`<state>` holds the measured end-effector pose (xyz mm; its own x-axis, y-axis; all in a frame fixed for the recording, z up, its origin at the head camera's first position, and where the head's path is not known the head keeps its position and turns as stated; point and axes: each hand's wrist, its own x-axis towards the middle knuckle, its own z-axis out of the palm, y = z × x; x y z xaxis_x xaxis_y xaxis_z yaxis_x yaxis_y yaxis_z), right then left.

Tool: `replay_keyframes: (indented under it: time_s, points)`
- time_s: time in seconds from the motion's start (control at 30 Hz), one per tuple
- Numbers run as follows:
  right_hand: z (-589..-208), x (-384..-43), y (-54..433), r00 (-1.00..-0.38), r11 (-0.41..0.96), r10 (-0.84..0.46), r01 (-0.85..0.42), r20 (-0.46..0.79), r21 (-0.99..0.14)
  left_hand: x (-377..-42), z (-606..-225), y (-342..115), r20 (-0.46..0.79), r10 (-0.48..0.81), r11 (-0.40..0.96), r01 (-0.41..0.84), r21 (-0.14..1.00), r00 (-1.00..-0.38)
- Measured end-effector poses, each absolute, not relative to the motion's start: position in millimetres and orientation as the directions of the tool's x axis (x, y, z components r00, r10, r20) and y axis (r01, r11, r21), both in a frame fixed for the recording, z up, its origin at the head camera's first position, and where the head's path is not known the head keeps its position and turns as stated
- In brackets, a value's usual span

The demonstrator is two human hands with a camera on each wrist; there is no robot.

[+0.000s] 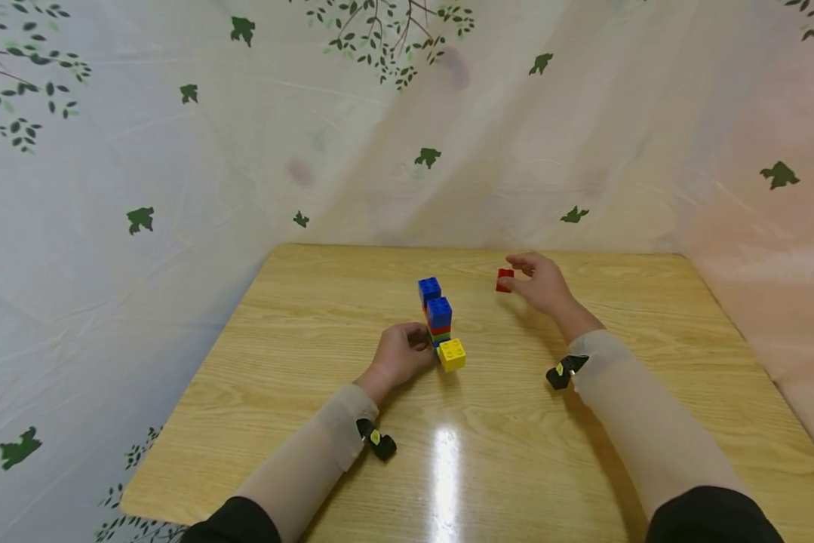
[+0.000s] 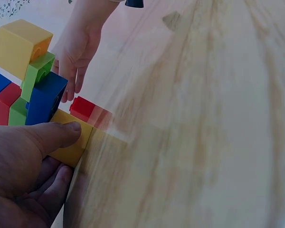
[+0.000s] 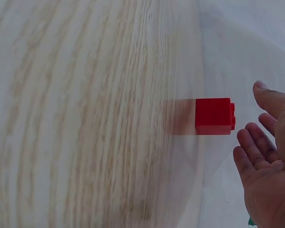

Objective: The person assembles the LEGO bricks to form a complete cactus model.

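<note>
Toy building bricks are joined into a stack on the table, with two blue bricks [image 1: 439, 311] on top and a yellow brick [image 1: 453, 354] jutting out at the near side. From the left, my left hand [image 1: 401, 354] grips the stack low down. Its thumb lies on the bottom yellow brick [image 2: 72, 149] in the left wrist view, its fingers curled behind. A single red brick [image 3: 213, 116] stands on the table, studs up. My right hand [image 1: 541, 288] is beside it with fingers spread; in the right wrist view a gap separates hand and brick.
The wooden table [image 1: 298, 302] ends at the back against a pale curtain [image 1: 352, 166] printed with leaves. A black wrist camera [image 1: 379, 441] is strapped to the left sleeve, and another camera [image 1: 563, 373] to the right sleeve.
</note>
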<state>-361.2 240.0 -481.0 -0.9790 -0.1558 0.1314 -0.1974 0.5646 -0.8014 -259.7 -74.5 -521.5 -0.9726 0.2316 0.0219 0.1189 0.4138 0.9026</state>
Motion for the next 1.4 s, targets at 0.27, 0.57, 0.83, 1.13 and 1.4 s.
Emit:
replay_keyframes:
  time_s: [0.27, 0.57, 0.83, 1.13, 1.4]
  points:
    - [-488.7, -369.9, 241.6, -0.981, 0.548, -0.178, -0.162, 0.075, -0.82, -259.1, -521.5, -74.1, 0.035, 0.236, 0.411, 0.132, 0.902, -0.971]
    - [-496.1, -373.0, 240.5, -0.987, 0.585, -0.161, -0.108, 0.016, -0.804, -258.8, -521.8, -73.8, 0.036, 0.232, 0.415, 0.133, 0.9, -0.972]
    - [-493.4, -369.0, 237.7, -0.99, 0.635, -0.138, -0.093, 0.006, -0.767, -260.4, -522.5, -73.6, 0.029, 0.232, 0.403, 0.123, 0.907, -0.972]
    - [-494.5, -366.5, 237.2, -0.993, 0.646, -0.115, -0.099, 0.031, -0.757, -260.4, -523.0, -74.0, 0.035, 0.233, 0.412, 0.131, 0.902, -0.972]
    - [-494.9, -356.6, 236.5, -0.993, 0.636, -0.101, -0.114, 0.064, -0.763, -259.8, -522.1, -73.7, 0.024, 0.226, 0.4, 0.116, 0.909, -0.974]
